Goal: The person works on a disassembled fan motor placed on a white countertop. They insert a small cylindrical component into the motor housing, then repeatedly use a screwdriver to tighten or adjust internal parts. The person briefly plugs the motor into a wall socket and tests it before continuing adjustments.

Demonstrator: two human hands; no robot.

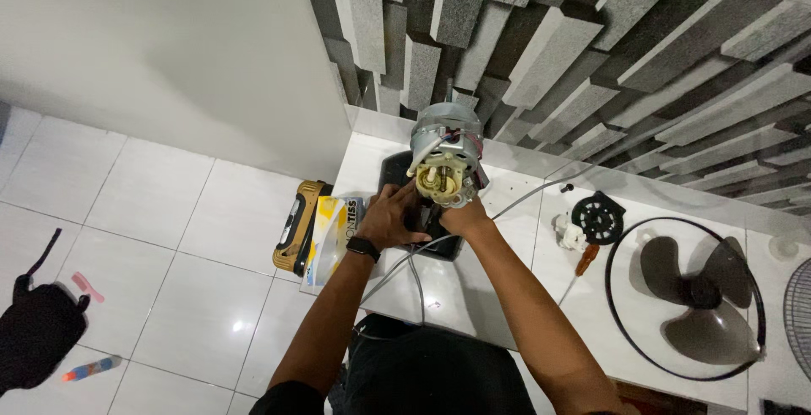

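Fan motor [445,157], stripped of its housing, is sitting upright near the back of the white tabletop [460,292], close to the grey stone-clad wall [591,52], with its metal body behind and its cream plastic gear end facing the person. Its long axis is running away from the person, toward the wall, so the motor is lying just ahead of both hands. Both hands are closing in on its near, lower end from either side. The left hand [390,216], with a dark watch [363,248] on the wrist, is curling its fingers against the left of the base. The right hand [463,215] is tucking in under the cream part; it seems to be gripping there, though its fingers are mostly hidden. A dark base plate [397,170] is lying under the motor, and a grey cable [414,267] is trailing from it back toward the person. To the right, well apart, a fan guard ring [684,297] with a grey blade [697,292] inside is lying flat, with a screwdriver [585,261] and a black round part [598,216] between it and the motor. A yellow-and-black case [297,225] is hanging off the table's left edge.
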